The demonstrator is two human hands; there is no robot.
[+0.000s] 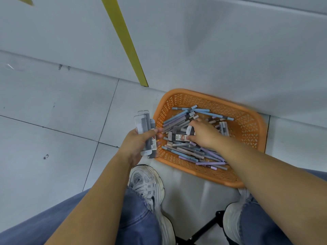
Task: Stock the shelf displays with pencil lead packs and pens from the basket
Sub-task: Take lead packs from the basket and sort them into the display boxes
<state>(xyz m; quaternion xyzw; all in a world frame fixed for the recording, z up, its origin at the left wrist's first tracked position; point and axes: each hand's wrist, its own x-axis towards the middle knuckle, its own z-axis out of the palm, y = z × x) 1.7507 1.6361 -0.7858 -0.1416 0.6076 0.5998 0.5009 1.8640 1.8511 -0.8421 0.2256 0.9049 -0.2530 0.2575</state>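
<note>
An orange plastic basket [247, 124] sits on the floor against a white panel. Inside lie several blue, purple and grey pens [203, 152] and a few pencil lead packs. My left hand [136, 144] grips a stack of clear pencil lead packs [144, 128] just left of the basket's rim. My right hand [205, 135] reaches into the basket and pinches a pencil lead pack with a red and black label [178, 137], lying on the pens. Its fingertips are partly hidden behind the pack.
The grey tiled floor [53, 112] spreads to the left. A white panel [212, 50] with a yellow strip [123, 38] rises behind the basket. My white sneakers [148, 184] and jeans fill the foreground, with a black stool frame [208, 227] between the feet.
</note>
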